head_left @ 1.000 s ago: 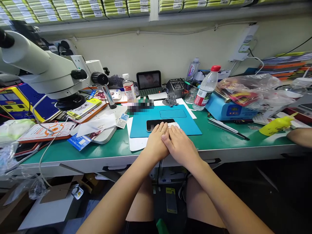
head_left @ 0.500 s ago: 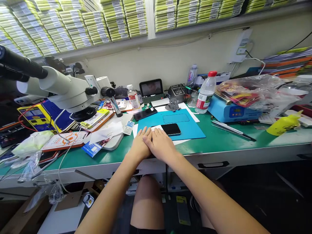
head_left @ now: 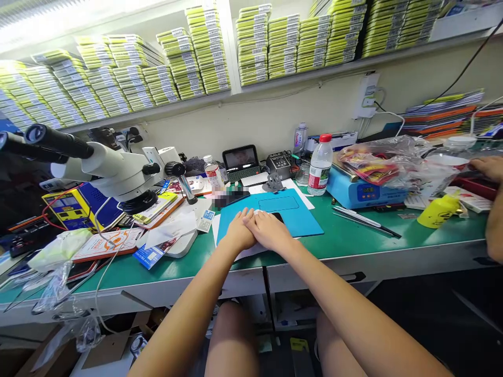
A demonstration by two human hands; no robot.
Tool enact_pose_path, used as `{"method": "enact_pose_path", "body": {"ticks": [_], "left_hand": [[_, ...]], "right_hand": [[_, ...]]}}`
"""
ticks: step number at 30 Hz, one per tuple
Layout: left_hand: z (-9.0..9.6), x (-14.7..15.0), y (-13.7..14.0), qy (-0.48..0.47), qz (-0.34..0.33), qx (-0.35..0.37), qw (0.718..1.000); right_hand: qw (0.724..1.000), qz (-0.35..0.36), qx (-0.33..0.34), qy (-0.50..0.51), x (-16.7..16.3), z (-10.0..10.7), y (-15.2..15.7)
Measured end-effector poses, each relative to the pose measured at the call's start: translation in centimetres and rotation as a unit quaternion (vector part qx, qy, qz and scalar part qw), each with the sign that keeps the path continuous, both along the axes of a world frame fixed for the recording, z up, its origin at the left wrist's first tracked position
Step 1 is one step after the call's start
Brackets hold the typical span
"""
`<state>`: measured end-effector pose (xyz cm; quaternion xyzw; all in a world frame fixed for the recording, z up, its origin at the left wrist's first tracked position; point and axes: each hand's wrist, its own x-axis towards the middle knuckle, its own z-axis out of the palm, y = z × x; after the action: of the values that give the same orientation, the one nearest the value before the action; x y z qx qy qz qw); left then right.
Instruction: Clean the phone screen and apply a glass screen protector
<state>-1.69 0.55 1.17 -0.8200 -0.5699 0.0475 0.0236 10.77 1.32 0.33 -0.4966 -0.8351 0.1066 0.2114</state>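
Observation:
My left hand [head_left: 240, 230] and my right hand [head_left: 269, 229] lie side by side on the blue mat [head_left: 304, 225], touching each other. The fingers of both are stretched forward and lie flat, the right thumb resting across the left hand. A bit of something thin and white [head_left: 257, 212] shows at the fingertips; what it is I cannot make out. Under my right hand is a black-screened phone [head_left: 278, 216], mostly hidden, with only its far right part showing. White paper [head_left: 251, 250] sticks out from beneath the mat.
A microscope [head_left: 118, 170] stands left. Behind the mat are a small screen [head_left: 240, 158] and a black control box [head_left: 279, 165]. To the right lie tweezers [head_left: 365, 221], a water bottle [head_left: 320, 166], a blue device [head_left: 349, 189] and a yellow squeeze bottle [head_left: 438, 210]. Another person's hand [head_left: 489, 167] rests far right.
My hands have shifted right across the phone and cover more of it. The view has tilted up and turned right. Another person's hand and arm have come into view at the right edge.

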Motion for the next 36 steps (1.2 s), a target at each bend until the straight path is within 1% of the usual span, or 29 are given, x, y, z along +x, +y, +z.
{"method": "enact_pose_path", "body": {"ticks": [3, 5, 7, 10, 16, 20, 25, 30, 33, 36], "left_hand": [[0.0, 3.1, 0.7, -0.008, -0.017, -0.007, 1.000], [-0.2, 4.7, 0.9, -0.014, -0.016, -0.007, 1.000], [-0.3, 5.5, 0.6, -0.019, -0.013, -0.006, 1.000], [-0.5, 5.6, -0.4, -0.023, -0.016, -0.008, 1.000], [-1.0, 4.5, -4.1, -0.048, -0.032, -0.004, 0.998], [-1.6, 3.3, -5.1, -0.054, -0.035, 0.019, 0.998], [-1.8, -0.2, -4.9, -0.055, -0.004, 0.021, 0.998], [-1.1, -3.7, -4.0, -0.051, 0.037, 0.001, 0.998], [-0.6, -4.6, -3.2, -0.051, 0.048, -0.011, 0.997], [-0.4, -4.6, -2.5, -0.049, 0.047, -0.023, 0.997]], "right_hand": [[1.000, -0.013, -0.006, -0.005, 3.0, -0.1, 0.6], [1.000, -0.008, -0.015, -0.010, 4.5, -0.2, 0.8], [0.999, 0.002, -0.027, -0.017, 5.4, -0.3, 0.8], [0.999, 0.000, -0.042, -0.029, 5.6, -0.7, -0.1], [0.997, -0.014, -0.041, -0.062, 5.1, -2.1, -4.1], [0.995, -0.012, -0.040, -0.086, 4.0, -2.0, -5.3], [0.994, 0.022, -0.037, -0.098, 0.4, -1.5, -4.5], [0.994, 0.060, -0.029, -0.086, -3.6, -1.3, -2.7], [0.993, 0.078, -0.029, -0.079, -4.5, -1.2, -1.5], [0.992, 0.092, -0.039, -0.076, -4.3, -0.9, -0.8]]}}
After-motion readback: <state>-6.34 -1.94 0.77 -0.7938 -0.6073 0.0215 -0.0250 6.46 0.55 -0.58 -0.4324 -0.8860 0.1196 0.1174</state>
